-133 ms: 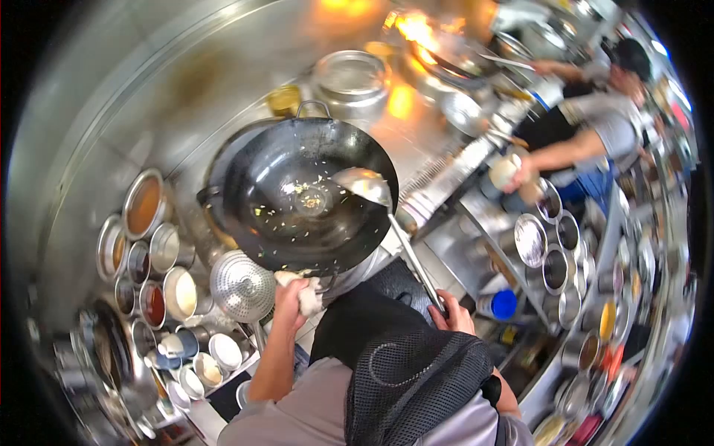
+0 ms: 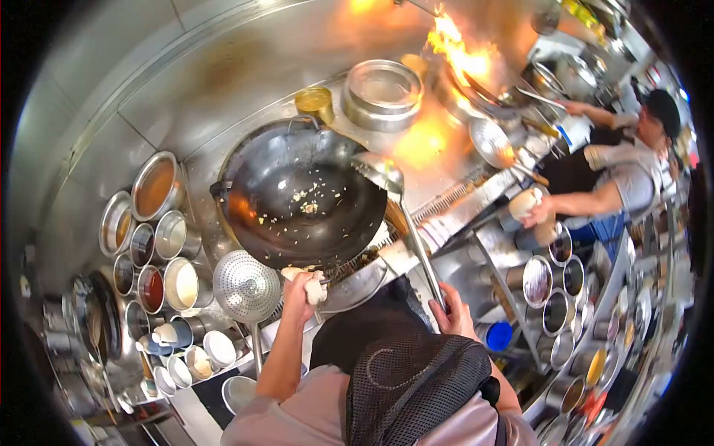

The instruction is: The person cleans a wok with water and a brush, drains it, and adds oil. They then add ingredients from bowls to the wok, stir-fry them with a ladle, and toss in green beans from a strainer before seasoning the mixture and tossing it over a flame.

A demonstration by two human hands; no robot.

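A black wok (image 2: 256, 167) fills the middle of the view, with small pale chopped bits (image 2: 310, 199) scattered over its bottom. My left hand (image 2: 300, 292) is closed around a crumpled white cloth (image 2: 317, 289) at the wok's near rim, where the near handle is mostly covered. In my right hand (image 2: 456, 312), fingers wrapped, is the long handle of a metal ladle (image 2: 381, 171). The ladle's bowl lies over the wok's right inner edge. Just left of my left hand rests a round perforated strainer (image 2: 247, 286).
Metal pots of sauces and seasonings (image 2: 152, 290) crowd the left. Flames (image 2: 457, 48) rise from another wok at the back right, where a co-worker (image 2: 617, 189) holds a utensil. A lidded steel pot (image 2: 383, 93) and a gold tin (image 2: 314, 102) stand behind my wok.
The view has shifted, so the surroundings sit farther right. Relative to the stove, the wok has moved left and nearer, baring the burner's near right side. Both hands keep their grips.
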